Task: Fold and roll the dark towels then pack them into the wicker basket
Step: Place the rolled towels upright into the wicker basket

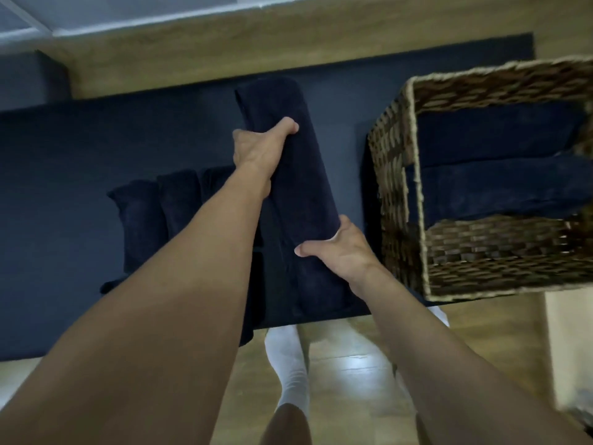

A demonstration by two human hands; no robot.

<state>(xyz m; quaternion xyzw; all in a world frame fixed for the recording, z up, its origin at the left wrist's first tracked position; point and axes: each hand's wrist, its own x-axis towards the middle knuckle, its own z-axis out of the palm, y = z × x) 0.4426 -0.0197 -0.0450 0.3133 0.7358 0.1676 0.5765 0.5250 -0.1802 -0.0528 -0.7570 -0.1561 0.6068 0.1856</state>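
Observation:
A rolled dark navy towel (pixel 298 175) is held over the dark table, lying lengthwise away from me. My left hand (pixel 256 146) grips its far part from the left. My right hand (pixel 340 252) grips its near part from the right, thumb across the roll. The wicker basket (pixel 398 175) stands at the right of the table. Two rolled dark towels (pixel 494 187) lie inside it side by side. More rolled dark towels (pixel 160 207) sit in a row on the table to the left of my left arm.
The dark table (pixel 64 220) has its near edge just above my white-socked feet (pixel 288 364) on the wooden floor. A dark box (pixel 29 75) stands at the far left. Pale wooden floor runs behind the table.

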